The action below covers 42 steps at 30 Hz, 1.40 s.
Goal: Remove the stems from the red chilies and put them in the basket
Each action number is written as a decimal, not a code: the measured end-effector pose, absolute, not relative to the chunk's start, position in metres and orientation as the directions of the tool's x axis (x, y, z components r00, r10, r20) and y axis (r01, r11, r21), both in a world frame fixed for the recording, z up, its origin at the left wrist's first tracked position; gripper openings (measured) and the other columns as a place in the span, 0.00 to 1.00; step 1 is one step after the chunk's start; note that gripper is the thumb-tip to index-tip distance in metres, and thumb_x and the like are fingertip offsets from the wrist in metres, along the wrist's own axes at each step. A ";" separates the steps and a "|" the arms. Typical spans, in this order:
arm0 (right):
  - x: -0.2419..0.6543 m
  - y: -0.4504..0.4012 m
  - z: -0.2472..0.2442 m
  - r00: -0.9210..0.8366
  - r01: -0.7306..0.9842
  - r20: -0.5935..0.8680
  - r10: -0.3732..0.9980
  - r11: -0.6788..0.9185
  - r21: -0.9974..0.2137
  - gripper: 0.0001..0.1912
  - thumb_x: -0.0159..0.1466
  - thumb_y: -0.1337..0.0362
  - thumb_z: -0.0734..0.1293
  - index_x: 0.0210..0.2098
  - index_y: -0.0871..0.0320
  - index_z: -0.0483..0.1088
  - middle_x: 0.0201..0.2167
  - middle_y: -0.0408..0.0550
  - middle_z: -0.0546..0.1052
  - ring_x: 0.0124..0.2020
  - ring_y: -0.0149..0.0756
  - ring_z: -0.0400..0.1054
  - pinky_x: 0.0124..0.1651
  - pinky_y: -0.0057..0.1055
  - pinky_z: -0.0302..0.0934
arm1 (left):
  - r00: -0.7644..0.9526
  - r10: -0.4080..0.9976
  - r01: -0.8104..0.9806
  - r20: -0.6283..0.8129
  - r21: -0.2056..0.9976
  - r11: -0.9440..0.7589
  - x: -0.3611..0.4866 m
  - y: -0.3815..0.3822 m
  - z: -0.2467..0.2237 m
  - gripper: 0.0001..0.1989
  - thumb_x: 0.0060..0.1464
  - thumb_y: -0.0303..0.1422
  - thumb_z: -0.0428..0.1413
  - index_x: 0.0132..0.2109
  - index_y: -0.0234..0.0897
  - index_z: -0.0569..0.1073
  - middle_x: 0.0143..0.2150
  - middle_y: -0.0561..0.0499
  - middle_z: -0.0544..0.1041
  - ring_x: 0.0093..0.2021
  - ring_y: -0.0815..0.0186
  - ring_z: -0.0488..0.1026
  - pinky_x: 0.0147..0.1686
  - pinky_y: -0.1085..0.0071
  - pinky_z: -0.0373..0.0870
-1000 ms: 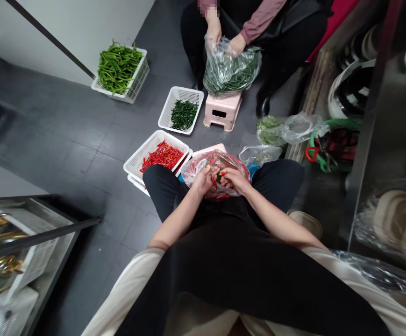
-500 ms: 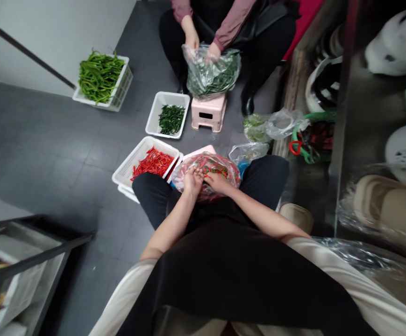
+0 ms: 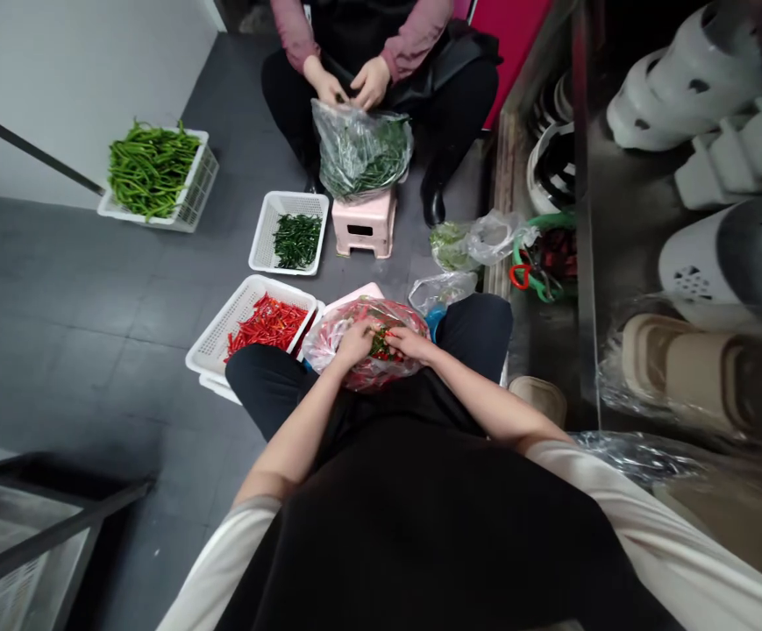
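Note:
A clear plastic bag of red chilies with green stems lies between my knees, its mouth spread open. Over the bag's left side, my left hand is closed with curled fingers; what they hold, if anything, is too small to make out. My right hand faces it from the other side, its fingertips pinched on a small red chili. To the left of the bag, a white basket holds loose red chilies, stacked on another white basket.
Opposite, another person's hands work above a bag of green chilies on a pink stool. White baskets with green chilies and long green peppers stand on the left. A metal shelf with tubs borders the right.
My left hand has turned from palm up to palm down, and its fingers have curled. The other person's hands have come out above their bag. The whole view has shifted slightly.

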State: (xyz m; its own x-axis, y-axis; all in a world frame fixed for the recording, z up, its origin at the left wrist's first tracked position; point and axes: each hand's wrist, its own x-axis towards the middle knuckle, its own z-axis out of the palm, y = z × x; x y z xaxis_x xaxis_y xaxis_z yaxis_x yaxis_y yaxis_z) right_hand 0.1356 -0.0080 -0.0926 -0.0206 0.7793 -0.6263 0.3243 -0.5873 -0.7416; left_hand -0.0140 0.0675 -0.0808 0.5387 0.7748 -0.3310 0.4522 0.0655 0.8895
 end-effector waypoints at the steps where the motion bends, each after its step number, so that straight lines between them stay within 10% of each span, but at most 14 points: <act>1: 0.135 -0.009 -0.091 -0.021 0.290 -0.625 0.781 -0.593 -0.751 0.11 0.68 0.64 0.57 0.33 0.61 0.67 0.24 0.40 0.70 0.20 0.25 0.58 0.26 0.22 0.53 | 0.617 0.715 0.481 -0.328 0.876 -0.013 -0.018 0.064 -0.081 0.04 0.50 0.26 0.53 0.31 0.37 0.72 0.32 0.52 0.75 0.35 0.66 0.70 0.42 0.71 0.65; 12: 0.124 -0.002 -0.091 0.054 0.771 -0.488 0.871 -0.347 -0.535 0.14 0.67 0.57 0.58 0.39 0.56 0.72 0.40 0.48 0.79 0.38 0.38 0.72 0.37 0.28 0.62 | 0.637 0.608 0.668 -0.474 0.733 -0.129 -0.023 0.068 -0.110 0.14 0.58 0.40 0.46 0.28 0.40 0.68 0.28 0.53 0.74 0.34 0.62 0.73 0.38 0.70 0.64; 19: 0.115 0.005 -0.063 0.120 0.851 -0.659 0.743 -0.418 -0.317 0.12 0.59 0.65 0.67 0.42 0.60 0.76 0.42 0.56 0.81 0.42 0.45 0.76 0.39 0.31 0.67 | 0.600 0.713 0.679 -0.363 0.703 -0.214 -0.015 0.056 -0.094 0.13 0.58 0.37 0.47 0.27 0.40 0.66 0.25 0.54 0.72 0.31 0.64 0.71 0.35 0.71 0.64; 28: 0.154 0.002 -0.072 0.228 0.896 -0.665 0.712 -0.420 -0.142 0.20 0.68 0.56 0.58 0.49 0.60 0.75 0.52 0.62 0.76 0.51 0.51 0.72 0.48 0.39 0.65 | 0.705 0.517 0.652 -0.486 0.730 -0.203 -0.030 0.063 -0.079 0.10 0.43 0.36 0.63 0.37 0.45 0.79 0.45 0.47 0.80 0.46 0.56 0.76 0.49 0.67 0.66; 31: 0.170 -0.001 -0.070 0.210 0.932 -0.555 0.805 -0.337 -0.136 0.19 0.69 0.55 0.57 0.49 0.58 0.73 0.46 0.60 0.79 0.48 0.47 0.74 0.47 0.37 0.64 | 0.670 0.617 0.665 -0.413 0.702 -0.254 -0.035 0.067 -0.078 0.05 0.49 0.36 0.60 0.34 0.42 0.79 0.38 0.45 0.79 0.40 0.56 0.76 0.45 0.66 0.68; 35: 0.171 -0.004 -0.062 0.290 0.921 -0.403 0.868 -0.368 -0.130 0.24 0.70 0.52 0.57 0.59 0.61 0.62 0.40 0.61 0.79 0.43 0.46 0.75 0.45 0.36 0.63 | 0.554 0.812 0.780 -0.185 0.455 -0.429 -0.047 0.073 -0.077 0.25 0.52 0.33 0.59 0.58 0.39 0.71 0.59 0.34 0.69 0.59 0.45 0.66 0.56 0.54 0.61; 42: 0.192 0.023 -0.074 0.360 0.798 -0.479 0.800 -0.530 -0.287 0.11 0.65 0.61 0.60 0.34 0.58 0.72 0.34 0.52 0.78 0.35 0.39 0.70 0.34 0.29 0.56 | 0.393 0.888 0.804 -0.240 0.558 -0.205 -0.070 0.116 -0.087 0.15 0.56 0.26 0.49 0.47 0.37 0.77 0.42 0.41 0.79 0.45 0.56 0.74 0.49 0.65 0.65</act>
State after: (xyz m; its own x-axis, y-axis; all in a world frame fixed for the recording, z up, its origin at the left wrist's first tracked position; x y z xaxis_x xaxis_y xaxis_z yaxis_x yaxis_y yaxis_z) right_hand 0.1920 0.0227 -0.0741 0.3600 0.8004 -0.4793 0.7978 -0.5305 -0.2867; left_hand -0.0702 0.1156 -0.0872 0.3928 0.8879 -0.2395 0.8039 -0.2051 0.5582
